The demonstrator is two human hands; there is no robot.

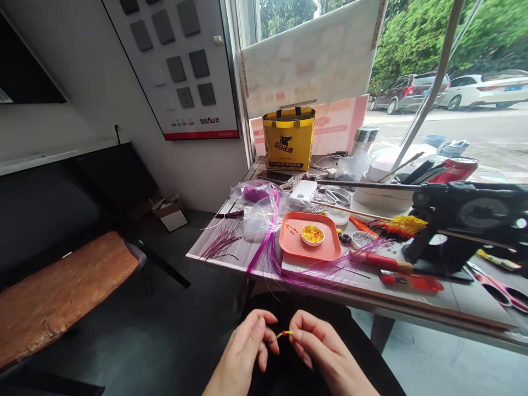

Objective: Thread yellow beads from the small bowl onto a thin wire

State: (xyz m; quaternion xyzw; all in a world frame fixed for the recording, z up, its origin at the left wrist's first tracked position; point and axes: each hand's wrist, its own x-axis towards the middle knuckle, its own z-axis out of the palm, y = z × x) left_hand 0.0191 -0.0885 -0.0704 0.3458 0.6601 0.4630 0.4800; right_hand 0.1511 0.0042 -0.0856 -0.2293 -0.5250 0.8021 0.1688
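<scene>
Over my lap, my right hand (322, 346) pinches one end of a short, thin yellow strip with a red bead-like bit (284, 333) at its middle. Its exact kind is too small to make out. To the left of it, my left hand (246, 347) has loosely curled fingers, set apart from each other. The strip's free end comes close to a left fingertip; whether they touch I cannot tell. On the table ahead, a coral tray (289, 250) carries a small white dish (312, 242) of yellow and red bits, with a few loose pieces beside the dish.
Purple fibres (272, 253) trail over the table's near edge. To the right lie a red-handled tool (383, 261), scissors (501, 289) and a black clamp-like device (466, 214). A yellow bag (289, 140) stands at the back by the window. A brown-topped bench (70, 286) is at left.
</scene>
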